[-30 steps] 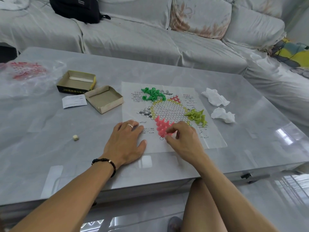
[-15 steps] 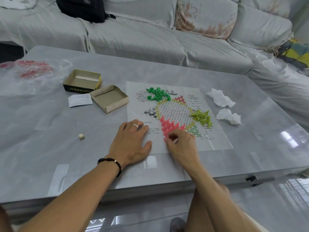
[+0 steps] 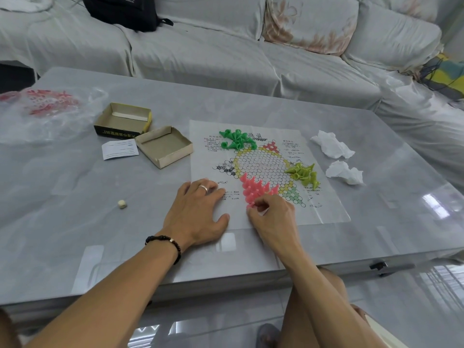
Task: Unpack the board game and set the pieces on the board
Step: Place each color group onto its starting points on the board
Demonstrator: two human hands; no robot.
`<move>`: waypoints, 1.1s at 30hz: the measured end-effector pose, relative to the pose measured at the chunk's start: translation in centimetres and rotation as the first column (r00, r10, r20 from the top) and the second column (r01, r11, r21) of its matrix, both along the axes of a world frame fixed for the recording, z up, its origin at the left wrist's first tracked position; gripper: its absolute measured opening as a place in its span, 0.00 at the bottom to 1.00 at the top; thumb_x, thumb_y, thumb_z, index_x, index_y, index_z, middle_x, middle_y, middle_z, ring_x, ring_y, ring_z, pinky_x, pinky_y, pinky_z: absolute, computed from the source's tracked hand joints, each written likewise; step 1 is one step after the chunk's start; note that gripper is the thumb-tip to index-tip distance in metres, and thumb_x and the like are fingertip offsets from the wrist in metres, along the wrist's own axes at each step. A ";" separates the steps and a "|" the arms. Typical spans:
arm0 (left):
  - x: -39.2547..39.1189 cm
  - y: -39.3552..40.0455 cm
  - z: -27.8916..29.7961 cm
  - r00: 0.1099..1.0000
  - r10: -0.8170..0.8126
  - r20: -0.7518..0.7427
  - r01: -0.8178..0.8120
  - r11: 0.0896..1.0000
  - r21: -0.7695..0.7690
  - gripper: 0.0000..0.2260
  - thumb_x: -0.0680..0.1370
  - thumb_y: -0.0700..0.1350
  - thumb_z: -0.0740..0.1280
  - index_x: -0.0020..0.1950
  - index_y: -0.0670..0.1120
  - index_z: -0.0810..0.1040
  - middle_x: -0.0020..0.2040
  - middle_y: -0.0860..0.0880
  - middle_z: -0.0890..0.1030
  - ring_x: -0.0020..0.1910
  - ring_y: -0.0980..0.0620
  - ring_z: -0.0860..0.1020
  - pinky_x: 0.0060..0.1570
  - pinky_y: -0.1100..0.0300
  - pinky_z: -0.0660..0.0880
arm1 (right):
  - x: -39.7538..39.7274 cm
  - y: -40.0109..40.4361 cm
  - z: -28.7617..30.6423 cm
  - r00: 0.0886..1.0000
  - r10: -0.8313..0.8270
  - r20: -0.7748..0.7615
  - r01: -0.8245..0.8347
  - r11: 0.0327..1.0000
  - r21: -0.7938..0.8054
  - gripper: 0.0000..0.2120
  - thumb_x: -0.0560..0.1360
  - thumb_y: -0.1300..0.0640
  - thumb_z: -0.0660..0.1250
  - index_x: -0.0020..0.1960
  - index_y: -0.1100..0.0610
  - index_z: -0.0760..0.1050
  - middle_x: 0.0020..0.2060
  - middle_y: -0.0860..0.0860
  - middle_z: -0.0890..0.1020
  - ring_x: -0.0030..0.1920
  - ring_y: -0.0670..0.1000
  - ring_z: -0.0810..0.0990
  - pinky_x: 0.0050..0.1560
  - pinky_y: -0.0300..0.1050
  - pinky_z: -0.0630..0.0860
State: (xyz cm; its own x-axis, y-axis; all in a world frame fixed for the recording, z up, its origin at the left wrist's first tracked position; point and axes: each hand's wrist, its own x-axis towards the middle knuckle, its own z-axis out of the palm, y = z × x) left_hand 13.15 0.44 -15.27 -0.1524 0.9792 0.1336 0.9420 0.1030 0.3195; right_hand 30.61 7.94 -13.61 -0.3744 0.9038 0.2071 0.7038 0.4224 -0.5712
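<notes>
While the left hand (image 3: pixel 198 214) is lying flat with its fingers spread, palm down on the near left corner of the paper board (image 3: pixel 266 172), the right hand (image 3: pixel 272 218) is curling its fingers and pinching a pink piece at the near end of the pink pieces (image 3: pixel 254 190). Those pink cones are standing close together in rows on the board's near left point, just beyond the right fingertips. The board itself is lying flat on the grey bench (image 3: pixel 75 222), its printed hexagon field ringed in yellow. The green pieces (image 3: pixel 237 141) are lying tumbled in a heap at the far left point, and the yellow-green pieces (image 3: pixel 303 173) are heaped likewise at the right point, touching the ring. A ring is showing on the left hand and a dark bead bracelet (image 3: pixel 165 243) is sitting on that wrist.

Left of the board, two open cardboard box halves are resting side by side: the box tray (image 3: pixel 164 145) just beside the board's edge and the box lid (image 3: pixel 123 121) farther off. A small printed leaflet (image 3: pixel 120 148) is lying before them, and a pale die (image 3: pixel 122 204) is sitting alone nearer the edge. A clear plastic bag (image 3: pixel 47 114) with red print is slumping at the far left. Two crumpled tissues (image 3: pixel 337 159) are lying right of the board. Behind the bench, a covered sofa (image 3: pixel 213 54) is carrying a black backpack (image 3: pixel 123 11).
</notes>
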 end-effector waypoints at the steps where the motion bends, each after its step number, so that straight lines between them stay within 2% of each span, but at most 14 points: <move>1: 0.0 0.0 0.1 1.000 -0.002 0.012 0.002 1.000 -0.007 0.32 0.70 0.63 0.55 0.72 0.53 0.66 0.71 0.50 0.67 0.73 0.51 0.58 0.73 0.49 0.51 | 0.1 0.0 0.1 1.000 0.001 -0.010 -0.001 1.000 -0.001 0.05 0.72 0.53 0.70 0.46 0.54 0.81 0.39 0.46 0.80 0.42 0.45 0.77 0.46 0.41 0.75; 4: -0.2 0.1 0.3 0.999 -0.014 0.044 0.015 0.999 -0.032 0.35 0.68 0.65 0.57 0.74 0.53 0.64 0.71 0.51 0.65 0.74 0.50 0.56 0.74 0.50 0.51 | 0.8 0.0 0.3 1.000 -0.007 -0.012 0.007 1.000 0.007 0.04 0.71 0.55 0.69 0.43 0.54 0.80 0.38 0.47 0.80 0.41 0.46 0.77 0.44 0.43 0.74; 7: -0.3 0.2 0.7 0.998 -0.023 0.060 0.028 0.996 -0.085 0.36 0.68 0.65 0.58 0.74 0.53 0.64 0.75 0.49 0.60 0.77 0.49 0.49 0.75 0.50 0.47 | 1.7 0.3 0.5 0.999 -0.019 0.038 0.019 1.000 0.007 0.03 0.71 0.57 0.67 0.43 0.55 0.79 0.39 0.47 0.80 0.40 0.47 0.77 0.44 0.44 0.75; 11: -0.1 0.2 1.5 0.999 -0.040 -0.029 0.037 0.993 -0.108 0.35 0.70 0.66 0.53 0.75 0.54 0.60 0.77 0.50 0.56 0.77 0.49 0.43 0.74 0.45 0.41 | 3.0 1.7 1.6 0.994 -0.039 0.099 0.036 0.999 0.029 0.04 0.73 0.58 0.66 0.45 0.56 0.79 0.41 0.48 0.80 0.41 0.48 0.77 0.44 0.42 0.74; 13: 0.0 0.8 2.2 0.999 -0.037 -0.024 0.035 0.996 -0.082 0.35 0.71 0.67 0.47 0.76 0.53 0.60 0.77 0.51 0.57 0.77 0.50 0.44 0.75 0.46 0.41 | 3.7 3.0 2.2 0.993 -0.045 0.112 0.040 0.998 0.047 0.05 0.74 0.57 0.65 0.46 0.55 0.80 0.42 0.48 0.80 0.41 0.47 0.77 0.44 0.43 0.74; 17: 0.6 4.3 3.7 0.994 -0.055 0.096 0.057 0.998 -0.026 0.35 0.74 0.65 0.40 0.75 0.51 0.64 0.76 0.50 0.62 0.77 0.51 0.50 0.75 0.52 0.50 | 5.0 6.6 3.5 0.984 -0.044 0.171 0.034 0.998 0.057 0.07 0.74 0.57 0.65 0.48 0.54 0.80 0.44 0.48 0.81 0.43 0.50 0.78 0.44 0.44 0.73; 21: 1.4 8.8 5.3 0.988 -0.090 0.126 0.094 0.995 -0.028 0.26 0.80 0.59 0.47 0.72 0.49 0.68 0.73 0.48 0.66 0.73 0.50 0.59 0.72 0.53 0.57 | 5.5 11.4 4.3 0.955 -0.013 0.296 -0.002 0.999 0.051 0.12 0.74 0.55 0.65 0.56 0.51 0.80 0.50 0.47 0.79 0.49 0.49 0.76 0.49 0.46 0.75; 26: 1.3 13.4 6.1 0.985 -0.154 0.082 0.164 0.979 -0.123 0.22 0.83 0.54 0.49 0.73 0.48 0.66 0.74 0.47 0.65 0.74 0.50 0.60 0.71 0.54 0.57 | 4.3 16.2 4.8 0.878 0.136 0.459 -0.179 0.983 0.052 0.15 0.75 0.55 0.64 0.61 0.51 0.78 0.56 0.49 0.77 0.56 0.50 0.71 0.54 0.47 0.69; 28: 1.4 15.2 6.3 0.982 -0.184 0.039 0.188 0.973 -0.137 0.21 0.83 0.53 0.50 0.73 0.48 0.66 0.74 0.47 0.65 0.73 0.50 0.61 0.70 0.54 0.58 | 3.6 17.3 4.7 0.825 0.202 0.527 -0.267 0.962 0.049 0.14 0.76 0.54 0.63 0.60 0.50 0.79 0.55 0.49 0.77 0.56 0.50 0.70 0.55 0.48 0.68; 30: 1.7 16.8 6.1 0.977 -0.212 0.002 0.209 0.965 -0.161 0.20 0.83 0.52 0.52 0.73 0.48 0.66 0.73 0.48 0.66 0.72 0.50 0.61 0.69 0.54 0.60 | 3.0 18.1 4.4 0.769 0.251 0.588 -0.331 0.943 0.031 0.11 0.76 0.53 0.62 0.54 0.49 0.81 0.51 0.48 0.78 0.54 0.49 0.71 0.54 0.48 0.67; 33: 2.4 18.4 5.4 0.971 -0.238 -0.031 0.228 0.953 -0.201 0.21 0.82 0.54 0.55 0.74 0.50 0.63 0.74 0.49 0.64 0.73 0.50 0.60 0.70 0.53 0.61 | 3.1 19.3 4.0 0.758 0.255 0.601 -0.327 0.945 0.012 0.08 0.76 0.55 0.62 0.46 0.52 0.81 0.45 0.47 0.79 0.51 0.50 0.73 0.52 0.48 0.67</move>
State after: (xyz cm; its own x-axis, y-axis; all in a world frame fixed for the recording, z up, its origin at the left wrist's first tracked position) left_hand 15.55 18.89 -9.86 0.0853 0.9945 -0.0616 0.9626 -0.0663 0.2629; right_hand 33.68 27.23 -9.61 -0.6962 0.7162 -0.0486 0.7177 0.6957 -0.0291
